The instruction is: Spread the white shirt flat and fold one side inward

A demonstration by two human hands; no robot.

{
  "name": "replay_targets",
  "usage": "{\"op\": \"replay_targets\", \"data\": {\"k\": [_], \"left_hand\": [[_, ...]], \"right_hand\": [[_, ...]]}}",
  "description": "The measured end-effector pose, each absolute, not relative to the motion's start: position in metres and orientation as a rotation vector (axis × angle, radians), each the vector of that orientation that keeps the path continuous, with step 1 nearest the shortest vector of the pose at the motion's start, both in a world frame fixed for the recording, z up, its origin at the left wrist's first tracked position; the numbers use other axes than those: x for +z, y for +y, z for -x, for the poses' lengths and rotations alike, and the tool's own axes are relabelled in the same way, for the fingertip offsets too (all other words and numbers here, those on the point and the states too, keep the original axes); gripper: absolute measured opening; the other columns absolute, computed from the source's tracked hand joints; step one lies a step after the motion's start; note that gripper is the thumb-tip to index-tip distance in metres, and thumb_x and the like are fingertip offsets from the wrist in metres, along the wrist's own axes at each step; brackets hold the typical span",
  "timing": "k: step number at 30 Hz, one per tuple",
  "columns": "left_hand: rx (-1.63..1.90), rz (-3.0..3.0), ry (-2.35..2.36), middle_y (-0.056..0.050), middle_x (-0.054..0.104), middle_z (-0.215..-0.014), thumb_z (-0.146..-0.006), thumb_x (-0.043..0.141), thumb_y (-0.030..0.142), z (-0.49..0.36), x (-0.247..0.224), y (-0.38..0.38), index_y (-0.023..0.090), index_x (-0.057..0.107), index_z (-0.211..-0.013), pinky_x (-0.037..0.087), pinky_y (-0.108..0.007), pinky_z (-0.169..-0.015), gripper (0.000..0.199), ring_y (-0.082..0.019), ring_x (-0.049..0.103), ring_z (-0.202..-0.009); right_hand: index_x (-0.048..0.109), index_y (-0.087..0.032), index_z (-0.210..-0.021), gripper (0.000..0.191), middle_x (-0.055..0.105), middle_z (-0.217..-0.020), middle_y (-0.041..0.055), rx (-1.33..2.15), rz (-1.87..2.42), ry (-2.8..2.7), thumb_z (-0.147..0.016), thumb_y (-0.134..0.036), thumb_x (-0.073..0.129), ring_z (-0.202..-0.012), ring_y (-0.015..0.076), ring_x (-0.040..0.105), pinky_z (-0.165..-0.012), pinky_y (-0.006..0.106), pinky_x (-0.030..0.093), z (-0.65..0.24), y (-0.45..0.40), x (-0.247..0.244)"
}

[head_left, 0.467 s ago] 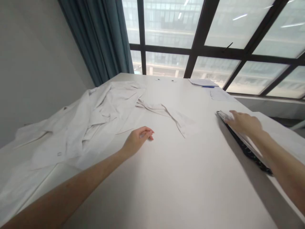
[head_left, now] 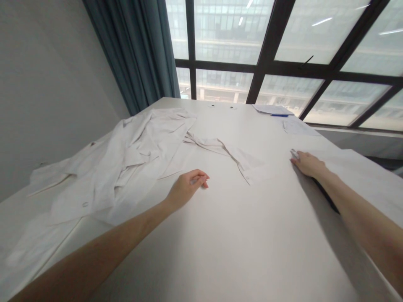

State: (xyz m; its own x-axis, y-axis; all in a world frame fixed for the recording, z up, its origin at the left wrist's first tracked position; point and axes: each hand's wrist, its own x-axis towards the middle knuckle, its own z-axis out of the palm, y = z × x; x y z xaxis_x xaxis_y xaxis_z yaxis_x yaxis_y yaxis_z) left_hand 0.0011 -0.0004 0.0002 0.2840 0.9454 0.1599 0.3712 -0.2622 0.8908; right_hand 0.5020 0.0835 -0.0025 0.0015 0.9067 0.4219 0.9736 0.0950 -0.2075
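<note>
My left hand (head_left: 188, 188) rests over the middle of the white table (head_left: 201, 251), its fingers closed in a pinch. Whatever may be between the fingertips is hidden. Just beyond it lies a narrow, creased piece of white cloth (head_left: 233, 156) with dark edges. A large rumpled white cloth garment (head_left: 132, 147) spreads over the left side. At the table's right, my right hand (head_left: 310, 164) closes its fingers around something with a pale tip (head_left: 294, 154). I cannot make out what it is. A dark strip (head_left: 327, 196) shows below that wrist, mostly covered by the forearm.
White sheets of paper (head_left: 272, 109) with a blue pen (head_left: 279, 115) lie at the far right corner, another sheet (head_left: 300, 128) nearer. White material (head_left: 365, 180) spreads beyond my right forearm. Behind the table are a blue curtain (head_left: 135, 50) and a dark-framed window (head_left: 261, 69).
My right hand has closed up at the right side. The black patterned thing and white layers under it are now mostly out of sight. My left hand stays pinched; the view shifted slightly.
</note>
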Motion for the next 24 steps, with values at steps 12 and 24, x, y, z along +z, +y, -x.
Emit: {"op": "replay_targets", "data": {"k": [12,24], "left_hand": [[0.966,-1.875,1.163,0.001,0.072,-0.074,-0.091,0.052,0.033,-0.001,-0.001,0.000,0.020,0.065,-0.089,0.048,-0.027,-0.075,0.018,-0.016,0.068,-0.077],[0.413,-2.848,1.884,-0.018,0.055,-0.136,-0.090,0.056,0.021,0.044,0.011,0.026,0.013,0.058,-0.127,0.040,-0.047,-0.103,0.038,-0.032,0.048,-0.130]], "right_hand": [[0.053,-0.015,-0.133,0.047,0.058,-0.137,0.0163,0.001,1.836,-2.110,-0.099,-0.038,0.031,-0.125,0.0248,0.054,-0.105,0.040,0.042,-0.347,0.070,-0.011],[0.060,-0.019,-0.123,0.040,0.057,-0.138,0.0146,-0.131,1.672,-2.195,-0.096,-0.039,0.040,-0.132,0.0314,0.046,-0.105,0.056,0.035,-0.302,0.047,-0.029]]}}
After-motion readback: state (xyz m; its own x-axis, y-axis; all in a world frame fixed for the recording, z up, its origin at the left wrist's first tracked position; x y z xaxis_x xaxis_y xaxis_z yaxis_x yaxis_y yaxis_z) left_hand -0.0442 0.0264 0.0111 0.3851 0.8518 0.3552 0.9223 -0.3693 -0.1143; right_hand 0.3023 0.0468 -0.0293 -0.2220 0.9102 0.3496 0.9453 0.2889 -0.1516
